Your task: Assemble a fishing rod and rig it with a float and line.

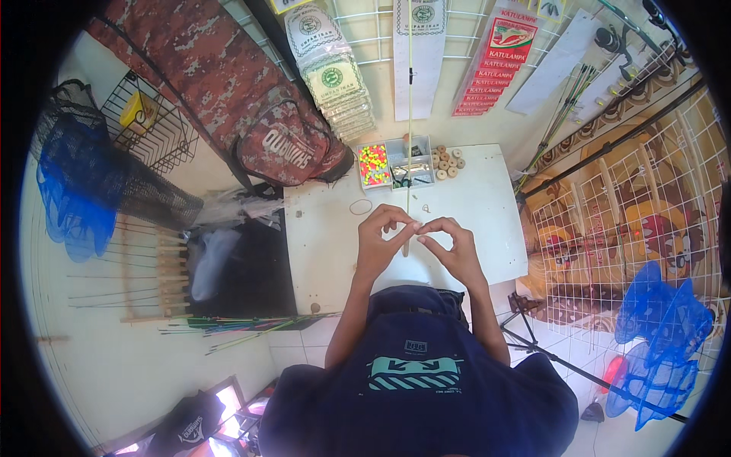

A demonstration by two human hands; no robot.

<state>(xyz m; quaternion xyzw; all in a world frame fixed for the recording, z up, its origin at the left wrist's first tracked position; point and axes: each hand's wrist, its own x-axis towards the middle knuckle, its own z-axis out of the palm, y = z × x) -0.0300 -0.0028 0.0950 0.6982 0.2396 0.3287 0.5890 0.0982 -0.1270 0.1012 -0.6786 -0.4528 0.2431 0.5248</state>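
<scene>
Above the white table [327,251], my left hand [378,242] and my right hand [458,253] meet fingertip to fingertip. Thumb and index finger are pinched together on each hand. Whatever lies between the tips is too small to make out. A thin pale-yellow rod [410,49] runs from the top of the view down over the table, passing behind my fingers. Its lower end [406,249] shows just beneath the pinch. I cannot tell whether the fingers touch the rod.
Beyond my hands sits a divided plastic box [423,177] with bright beads [374,165]. Beside it are several cork rings [442,173]. A rubber band [360,207] lies nearer. A camouflage bag [282,137] leans at the left, and wire grid [586,251] with blue nets [659,335] stands right.
</scene>
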